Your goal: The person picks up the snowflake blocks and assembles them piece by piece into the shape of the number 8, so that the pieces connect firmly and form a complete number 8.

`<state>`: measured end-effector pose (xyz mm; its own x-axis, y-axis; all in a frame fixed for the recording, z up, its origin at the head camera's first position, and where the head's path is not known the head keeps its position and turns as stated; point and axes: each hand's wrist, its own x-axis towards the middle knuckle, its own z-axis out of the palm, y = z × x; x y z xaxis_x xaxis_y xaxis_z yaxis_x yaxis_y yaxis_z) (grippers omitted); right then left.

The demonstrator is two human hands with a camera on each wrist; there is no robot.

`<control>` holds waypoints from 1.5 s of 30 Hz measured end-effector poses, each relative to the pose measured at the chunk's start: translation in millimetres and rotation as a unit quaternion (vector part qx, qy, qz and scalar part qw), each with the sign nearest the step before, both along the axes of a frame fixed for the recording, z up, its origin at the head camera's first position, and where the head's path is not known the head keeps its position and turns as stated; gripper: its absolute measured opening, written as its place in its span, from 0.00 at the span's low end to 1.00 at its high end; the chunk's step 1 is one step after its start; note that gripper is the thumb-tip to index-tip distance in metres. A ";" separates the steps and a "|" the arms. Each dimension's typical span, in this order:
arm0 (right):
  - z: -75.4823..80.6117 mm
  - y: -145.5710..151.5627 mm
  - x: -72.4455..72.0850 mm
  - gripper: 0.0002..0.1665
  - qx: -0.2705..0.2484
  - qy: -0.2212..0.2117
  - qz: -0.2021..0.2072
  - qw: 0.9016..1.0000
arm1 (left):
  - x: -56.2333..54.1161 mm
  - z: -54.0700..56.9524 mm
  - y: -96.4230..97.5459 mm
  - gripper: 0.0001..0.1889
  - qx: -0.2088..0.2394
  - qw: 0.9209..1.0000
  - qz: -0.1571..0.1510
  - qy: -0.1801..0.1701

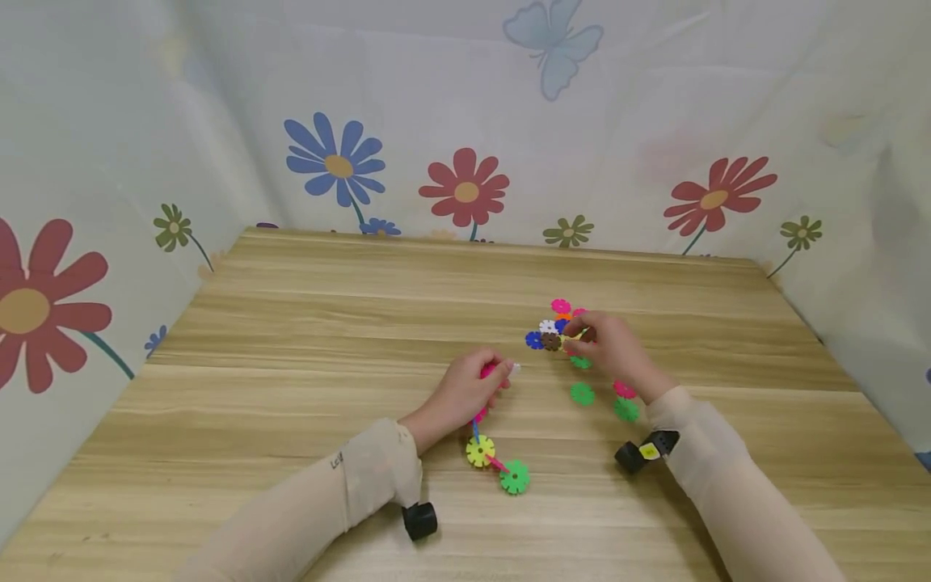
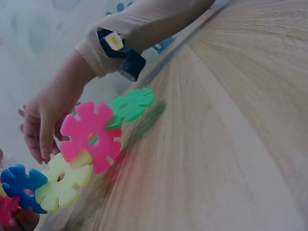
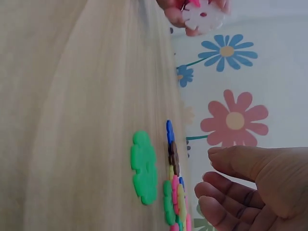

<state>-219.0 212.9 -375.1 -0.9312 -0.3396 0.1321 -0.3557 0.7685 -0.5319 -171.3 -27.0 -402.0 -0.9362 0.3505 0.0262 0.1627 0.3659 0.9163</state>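
My left hand (image 1: pixel 469 390) grips a chain of slotted plastic flower discs by its upper end. A white disc (image 3: pixel 199 21) pokes out past the fingertips beside a pink one. From that hand the chain hangs toward me, with a blue disc (image 2: pixel 18 182), a yellow disc (image 1: pixel 473 461), a pink disc (image 2: pixel 77 137) and a green disc (image 1: pixel 507 486) at its far end. Over a loose pile of discs hovers my right hand (image 1: pixel 617 347), thumb and fingers apart with nothing between them. A brown disc (image 1: pixel 550 343) and a blue disc (image 1: pixel 534 340) lie at the pile's left side.
Nearer me than the pile, a single green disc (image 1: pixel 582 394) lies flat on the wooden table (image 1: pixel 291 339). Another green disc (image 1: pixel 627 411) and a pink disc (image 1: pixel 623 390) are beside the right wrist. A flower-printed curtain (image 1: pixel 407 97) surrounds the table's back and sides.
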 end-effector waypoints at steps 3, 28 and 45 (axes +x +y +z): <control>0.2 -1.4 -6.9 0.09 0.017 -0.008 0.000 1.000 | 0.3 0.1 0.1 0.15 -0.004 1.000 -0.004 0.005; -9.1 -18.4 -20.5 0.12 0.045 -0.022 -0.010 0.999 | 4.5 -0.1 -0.3 0.16 0.013 1.000 -0.005 -0.004; -0.1 -10.2 -0.2 0.06 -0.055 -0.020 -0.008 0.998 | 3.7 1.1 -0.3 0.16 0.011 1.000 -0.006 0.004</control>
